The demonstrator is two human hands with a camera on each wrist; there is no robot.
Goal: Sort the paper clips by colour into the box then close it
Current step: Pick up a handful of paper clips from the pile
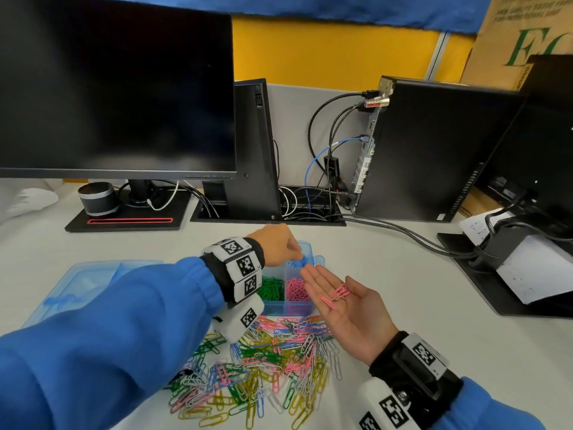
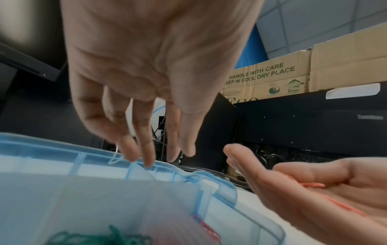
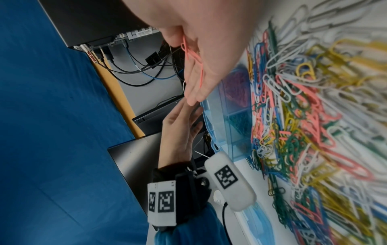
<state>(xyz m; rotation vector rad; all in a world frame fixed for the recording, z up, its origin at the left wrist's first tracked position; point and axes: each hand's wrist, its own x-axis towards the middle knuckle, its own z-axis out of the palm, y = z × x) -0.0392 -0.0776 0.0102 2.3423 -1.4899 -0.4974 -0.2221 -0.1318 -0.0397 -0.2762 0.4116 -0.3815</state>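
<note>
My left hand [image 1: 296, 254] hangs over the back compartment of the clear blue box [image 1: 285, 307], fingers pointing down and loosely straight [image 2: 146, 154], with nothing seen between them. Blue clips [image 1: 300, 262] lie below it. The front compartments hold green clips [image 1: 271, 288] and pink clips [image 1: 294, 288]. My right hand [image 1: 328, 280] lies flat, palm up, just right of the box, and a few pink clips [image 1: 336, 294] rest loose on it [image 3: 194, 58]. A mixed pile of coloured clips [image 1: 266, 361] covers the desk in front of the box.
The box's blue lid [image 1: 83, 283] lies flat to the left. Behind stand a monitor [image 1: 114, 88], a small speaker [image 1: 96, 198], a black dock [image 1: 257, 150] and a computer tower [image 1: 434, 150]. Cables [image 1: 403, 234] run to a second monitor's base [image 1: 511, 274] at right.
</note>
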